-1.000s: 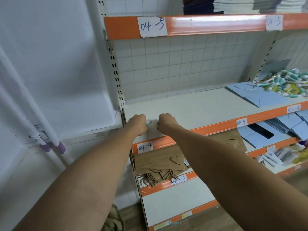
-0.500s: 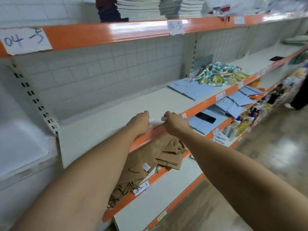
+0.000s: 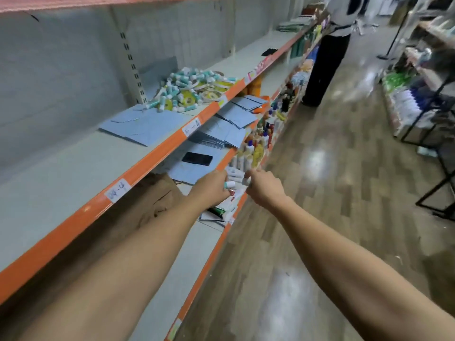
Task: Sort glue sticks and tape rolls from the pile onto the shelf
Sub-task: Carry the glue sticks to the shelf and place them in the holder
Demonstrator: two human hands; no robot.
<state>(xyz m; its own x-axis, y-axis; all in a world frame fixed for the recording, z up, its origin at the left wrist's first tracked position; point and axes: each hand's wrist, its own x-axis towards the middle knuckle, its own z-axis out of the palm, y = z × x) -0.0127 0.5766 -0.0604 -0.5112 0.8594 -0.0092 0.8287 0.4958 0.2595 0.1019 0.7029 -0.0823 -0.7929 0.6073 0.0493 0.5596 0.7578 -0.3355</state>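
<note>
Head view along a store aisle. We see both forearms reaching forward, the hands meeting in front of the lower tiers of the rack. The left hand [image 3: 211, 190] has its fingers curled round a glue stick [image 3: 229, 184], of which only a teal band and a white cap show past the knuckles. The right hand [image 3: 264, 189] is closed as well, its fingertips pinching a small white object [image 3: 246, 181] (blur keeps us from saying what kind of thing it is). The two hands lie just beside each other, apart from the shelf [image 3: 73, 168] whose orange front edge [image 3: 147, 163] runs diagonally to their left.

Farther along that shelf sits the pile [image 3: 194, 89] of teal-and-white glue sticks mixed with yellow tape rolls, well apart from the hands. Between pile and hands lie flat blue envelopes [image 3: 145, 124]. A handwritten label [image 3: 118, 190] is fixed to the orange edge. On the tier below we note more blue envelopes with a black phone [image 3: 197, 158] lying on them, and brown paper bags [image 3: 147, 200] beside the left forearm. A standing person [image 3: 325, 57] is partly visible at the far end of the aisle.
</note>
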